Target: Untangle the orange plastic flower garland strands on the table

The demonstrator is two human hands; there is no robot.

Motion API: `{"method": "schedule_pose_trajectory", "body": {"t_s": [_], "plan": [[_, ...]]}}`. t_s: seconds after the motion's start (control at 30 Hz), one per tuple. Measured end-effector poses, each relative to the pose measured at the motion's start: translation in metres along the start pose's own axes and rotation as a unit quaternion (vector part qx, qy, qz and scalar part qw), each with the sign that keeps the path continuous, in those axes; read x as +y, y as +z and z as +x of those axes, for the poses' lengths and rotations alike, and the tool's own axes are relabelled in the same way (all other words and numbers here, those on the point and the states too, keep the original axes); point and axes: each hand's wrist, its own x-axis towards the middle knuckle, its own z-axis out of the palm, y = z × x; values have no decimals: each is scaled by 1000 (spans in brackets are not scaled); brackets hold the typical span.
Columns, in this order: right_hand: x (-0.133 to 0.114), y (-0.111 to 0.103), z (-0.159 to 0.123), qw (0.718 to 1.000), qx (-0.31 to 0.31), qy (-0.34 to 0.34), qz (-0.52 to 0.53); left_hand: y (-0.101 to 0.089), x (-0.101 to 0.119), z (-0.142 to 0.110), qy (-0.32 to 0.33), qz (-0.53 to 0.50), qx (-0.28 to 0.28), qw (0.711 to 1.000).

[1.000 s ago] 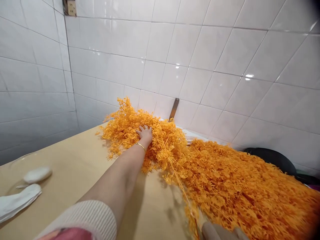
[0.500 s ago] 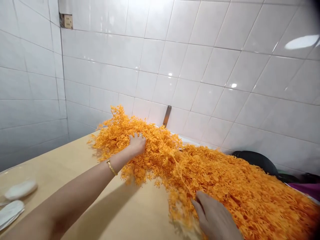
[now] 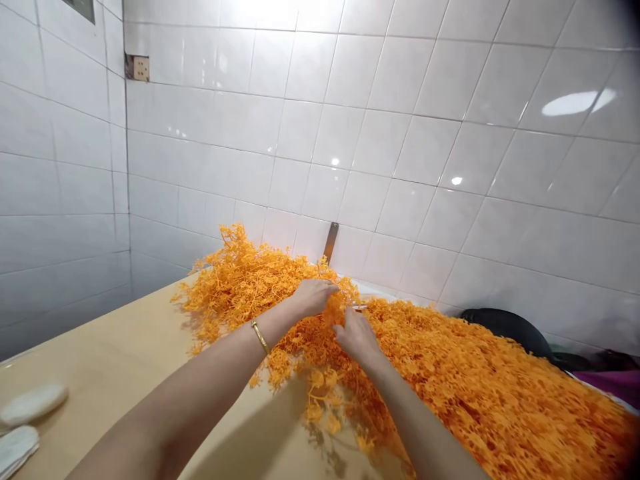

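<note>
Orange sprigs [image 3: 475,373] heaped on counter [image 3: 120,360], along tiled wall [image 3: 300,133]. Left hand [image 3: 314,297], bracelet [image 3: 260,337] at wrist, reaches into them; right hand [image 3: 358,335] just beside, lower. Fingers of both bent around a blurred tuft; cannot tell whether either is closed on it. Loose strands hang below, near the right forearm.
</note>
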Motion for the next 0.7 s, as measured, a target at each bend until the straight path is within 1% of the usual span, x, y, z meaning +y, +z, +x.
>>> {"method": "schedule_pose_trajectory", "body": {"t_s": [0.03,0.1,0.17,0.23,0.3,0.37,0.43,0.5,0.53,0.6,0.67,0.7], "plan": [[2,7,9,1000,-14,12,16,3,-3,-1,-3,3,1,1000],[6,14,25,999,-22,13,47,8,-7,-6,-16,5,4,1000],[10,15,39,996,-17,13,86,11,-12,-14,-33,5,14,999],[14,9,52,992,1,26,126,15,-17,-24,-52,1,35,998],[23,-2,65,986,37,53,156,21,-24,-38,-62,-5,60,996],[35,-17,78,977,83,84,176,30,-34,-53,-65,-6,77,995],[49,-34,86,967,123,104,195,38,-43,-69,-59,-1,75,995],[57,-50,89,960,140,103,219,44,-46,-80,-52,-1,68,996],[57,-57,89,958,139,93,231,46,-44,-83,-48,-4,73,996],[50,-69,82,957,128,62,253,50,-35,-83,-37,-13,102,994],[34,-81,71,955,124,29,269,56,-22,-78,-34,-22,123,992],[24,-90,64,950,135,14,280,60,-17,-74,-41,-25,116,992]]}}
